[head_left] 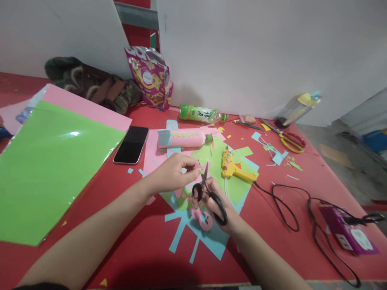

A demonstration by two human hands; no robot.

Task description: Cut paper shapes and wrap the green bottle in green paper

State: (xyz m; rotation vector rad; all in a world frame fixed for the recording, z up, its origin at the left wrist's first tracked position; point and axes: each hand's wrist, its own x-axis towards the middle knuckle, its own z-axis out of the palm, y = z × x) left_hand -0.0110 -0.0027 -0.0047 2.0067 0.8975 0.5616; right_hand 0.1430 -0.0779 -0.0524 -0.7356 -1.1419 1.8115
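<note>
The left hand's grip pinches a tiny green scrap; the right hand's grip closes around black-handled scissors above cut paper, blades parted, long axis pointing forward and slightly left. A labelled tea bottle lies sideways, its characters blurred; the purple snack bag's contents are hidden.

Both forearms are bare and slender, tapering smoothly — the left hand and right hand bare as well. A black sleeve edge — just a sliver — shows on the left side.
</note>
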